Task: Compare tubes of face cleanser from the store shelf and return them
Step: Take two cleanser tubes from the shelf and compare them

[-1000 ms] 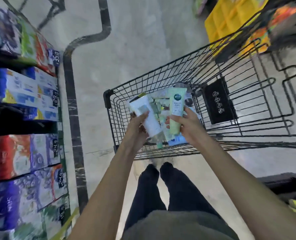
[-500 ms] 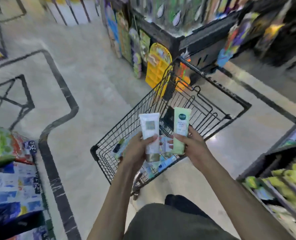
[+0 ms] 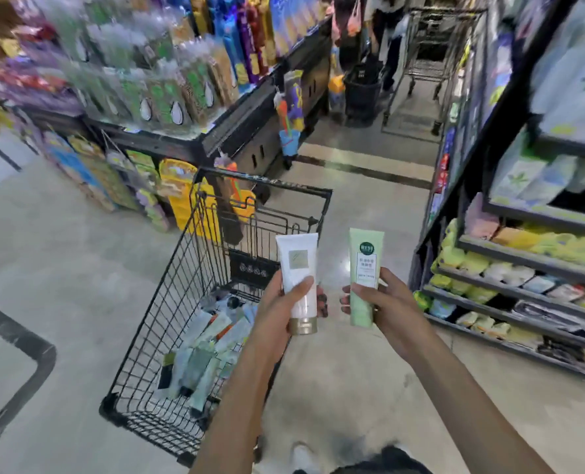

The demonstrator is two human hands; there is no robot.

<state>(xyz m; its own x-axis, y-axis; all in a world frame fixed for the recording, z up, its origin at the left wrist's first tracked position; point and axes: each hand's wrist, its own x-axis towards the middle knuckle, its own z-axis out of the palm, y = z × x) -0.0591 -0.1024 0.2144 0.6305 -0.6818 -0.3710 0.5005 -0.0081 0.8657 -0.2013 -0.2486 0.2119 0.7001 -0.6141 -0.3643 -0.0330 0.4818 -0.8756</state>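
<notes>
My left hand (image 3: 277, 311) grips a white tube (image 3: 297, 268) with a gold cap, held upright with the cap down. Beside it, a small gap apart, my right hand (image 3: 385, 304) grips a pale green tube (image 3: 363, 265) with a dark green round logo, also upright. Both tubes face me, side by side, above the right side of a black wire shopping cart (image 3: 181, 268). Several more tubes (image 3: 205, 347) lie in the bottom of the cart.
Store shelves (image 3: 523, 268) with yellow and green packs run along the right. A display stand (image 3: 168, 107) of hanging goods stands ahead left. Down the aisle are another cart (image 3: 421, 73), a black basket (image 3: 362, 87) and a person.
My view swung up from the cart to the aisle. Both hands lifted the tubes out of the cart, turned them upright and spread them slightly apart.
</notes>
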